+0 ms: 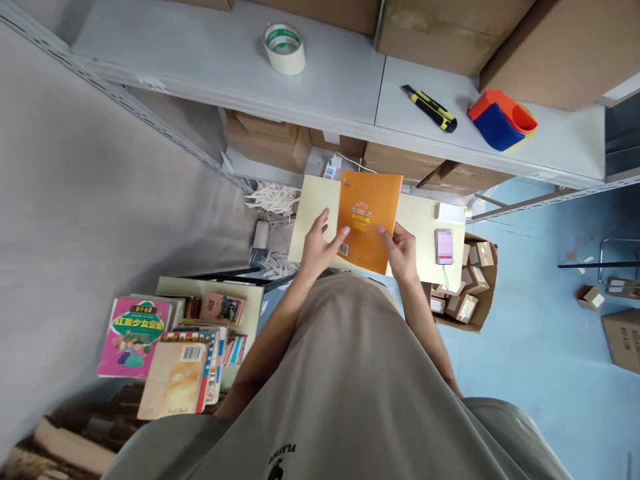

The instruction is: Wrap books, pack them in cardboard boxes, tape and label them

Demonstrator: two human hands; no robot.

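An orange book (369,207) with small coloured print and a barcode in its lower left corner stands in front of me above the pale table. My right hand (401,255) grips its right edge, the thumb on the cover and the other fingers partly hidden behind. On the other side my left hand (320,245) is open, its fingers apart from the book. Only the left thumb reaches over the lower left edge, seemingly touching the cover. Beneath lies the cream tabletop (316,195). To the right on it are a phone (444,247) with a lit screen and a small white box (451,213).
The grey shelf (335,70) ahead carries a tape roll (286,52), a yellow-black utility knife (430,108) and a red-blue plastic holder (501,121). Stacked books (133,333) stand at left. A carton of small boxes (489,283) sits at right. Shredded paper (273,199) lies left of the table.
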